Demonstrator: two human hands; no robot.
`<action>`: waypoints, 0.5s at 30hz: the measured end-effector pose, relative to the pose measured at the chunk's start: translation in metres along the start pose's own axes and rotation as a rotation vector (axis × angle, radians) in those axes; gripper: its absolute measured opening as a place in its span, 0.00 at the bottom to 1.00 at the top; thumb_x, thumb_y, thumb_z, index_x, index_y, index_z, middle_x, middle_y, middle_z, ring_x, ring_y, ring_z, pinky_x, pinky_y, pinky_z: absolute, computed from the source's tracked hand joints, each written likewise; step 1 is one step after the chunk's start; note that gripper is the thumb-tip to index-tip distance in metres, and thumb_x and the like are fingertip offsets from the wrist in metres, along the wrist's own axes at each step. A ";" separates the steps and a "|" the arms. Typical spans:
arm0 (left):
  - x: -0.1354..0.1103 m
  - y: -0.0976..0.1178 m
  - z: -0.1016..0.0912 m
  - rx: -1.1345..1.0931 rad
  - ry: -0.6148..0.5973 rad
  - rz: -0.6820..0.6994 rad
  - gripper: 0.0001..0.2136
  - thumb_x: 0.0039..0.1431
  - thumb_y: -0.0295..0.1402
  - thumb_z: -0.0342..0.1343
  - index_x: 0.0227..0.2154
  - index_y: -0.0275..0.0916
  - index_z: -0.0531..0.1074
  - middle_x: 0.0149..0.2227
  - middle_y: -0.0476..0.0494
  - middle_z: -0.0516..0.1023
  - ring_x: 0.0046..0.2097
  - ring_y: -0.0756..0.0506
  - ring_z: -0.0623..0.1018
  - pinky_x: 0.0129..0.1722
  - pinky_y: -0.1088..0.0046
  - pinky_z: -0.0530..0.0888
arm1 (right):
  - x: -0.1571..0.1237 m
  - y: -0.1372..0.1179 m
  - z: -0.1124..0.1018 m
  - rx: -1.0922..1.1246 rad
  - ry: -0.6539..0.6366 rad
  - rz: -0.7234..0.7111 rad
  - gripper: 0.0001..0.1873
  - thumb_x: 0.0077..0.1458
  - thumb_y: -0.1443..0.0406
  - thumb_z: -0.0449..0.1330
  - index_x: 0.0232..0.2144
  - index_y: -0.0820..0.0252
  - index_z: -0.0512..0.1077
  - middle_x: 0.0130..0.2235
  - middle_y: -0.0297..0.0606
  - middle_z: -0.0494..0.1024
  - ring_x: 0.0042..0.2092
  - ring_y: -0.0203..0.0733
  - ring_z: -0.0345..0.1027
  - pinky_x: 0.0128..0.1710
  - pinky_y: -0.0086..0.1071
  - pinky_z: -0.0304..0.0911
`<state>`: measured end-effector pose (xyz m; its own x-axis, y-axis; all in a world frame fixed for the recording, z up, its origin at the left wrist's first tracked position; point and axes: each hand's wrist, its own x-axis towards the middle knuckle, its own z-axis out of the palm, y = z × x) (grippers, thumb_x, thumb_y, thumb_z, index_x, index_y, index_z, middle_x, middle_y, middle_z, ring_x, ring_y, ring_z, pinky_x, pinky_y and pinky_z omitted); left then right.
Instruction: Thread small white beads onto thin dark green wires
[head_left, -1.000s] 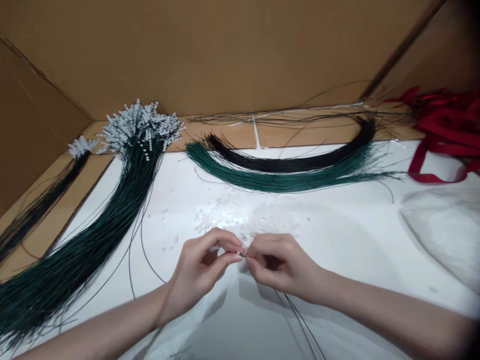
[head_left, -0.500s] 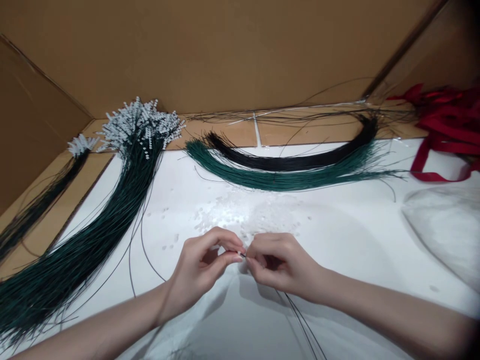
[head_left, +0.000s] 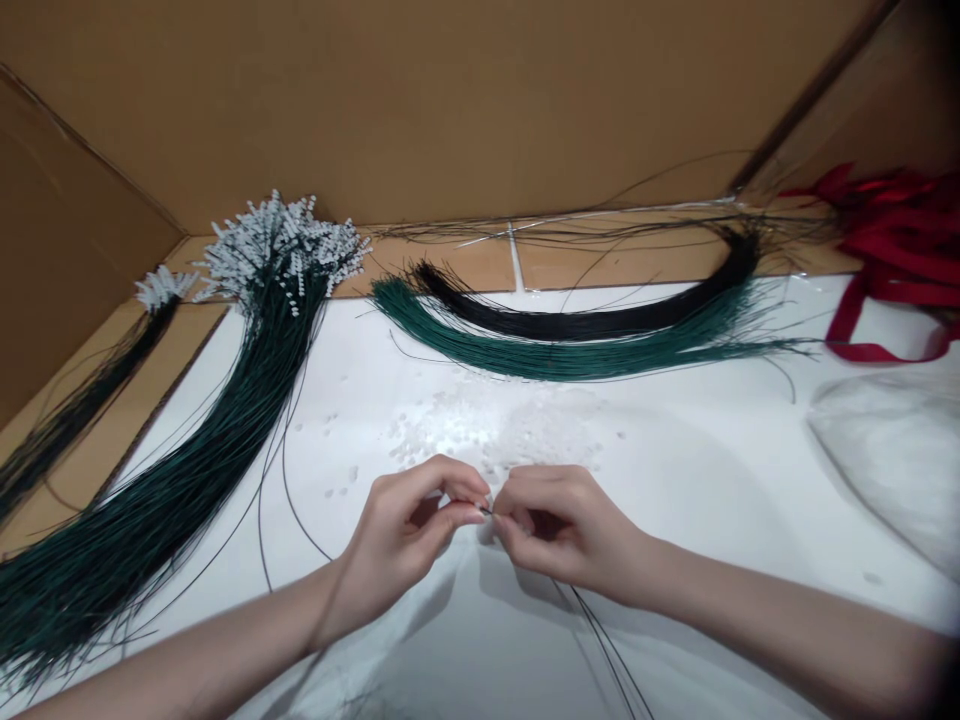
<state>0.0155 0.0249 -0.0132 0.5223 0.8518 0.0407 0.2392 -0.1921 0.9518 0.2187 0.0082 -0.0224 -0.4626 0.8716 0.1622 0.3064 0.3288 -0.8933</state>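
Observation:
My left hand (head_left: pixel 409 535) and my right hand (head_left: pixel 559 525) meet fingertip to fingertip over the white sheet (head_left: pixel 697 480). Each is closed in a pinch. The right pinches the tip of thin dark cords (head_left: pixel 600 640) that trail back toward me under the wrist. The left pinches something tiny at that tip, too small to name. Just beyond the hands lies a scatter of small clear beads (head_left: pixel 480 425).
A big bundle of green cords with white bead ends (head_left: pixel 247 330) fans out at left, with a smaller bundle (head_left: pixel 82 395) beside it. Plain green (head_left: pixel 570 355) and black (head_left: pixel 585 320) cord bundles curve across the back. Red ribbon (head_left: pixel 892 260) and a clear plastic bag (head_left: pixel 892 450) lie right. Cardboard walls surround.
Both hands stay pinched together in the same place. The view has tilted slightly, nothing else moved.

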 end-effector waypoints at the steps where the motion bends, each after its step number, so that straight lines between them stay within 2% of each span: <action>1: 0.000 0.000 0.000 0.002 -0.001 0.004 0.04 0.60 0.25 0.57 0.37 0.39 0.73 0.36 0.48 0.78 0.36 0.52 0.78 0.35 0.83 0.74 | 0.000 0.000 0.000 0.001 -0.001 -0.002 0.09 0.47 0.76 0.57 0.20 0.62 0.63 0.21 0.27 0.59 0.24 0.27 0.52 0.25 0.22 0.50; 10: 0.001 0.000 0.000 0.024 -0.015 0.015 0.03 0.61 0.25 0.56 0.37 0.38 0.73 0.36 0.46 0.78 0.35 0.51 0.78 0.33 0.80 0.74 | 0.000 -0.002 -0.001 0.014 0.003 -0.003 0.10 0.46 0.76 0.56 0.20 0.61 0.61 0.21 0.26 0.59 0.23 0.27 0.52 0.24 0.22 0.50; 15: -0.001 -0.002 0.000 0.001 -0.012 0.006 0.05 0.60 0.26 0.58 0.38 0.38 0.72 0.37 0.46 0.78 0.38 0.50 0.79 0.35 0.80 0.75 | 0.000 -0.001 0.000 -0.002 -0.015 0.002 0.12 0.44 0.77 0.55 0.19 0.60 0.57 0.21 0.26 0.57 0.23 0.28 0.50 0.24 0.23 0.49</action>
<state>0.0150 0.0245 -0.0151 0.5334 0.8448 0.0433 0.2365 -0.1980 0.9512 0.2186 0.0078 -0.0218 -0.4743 0.8668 0.1541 0.3090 0.3278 -0.8928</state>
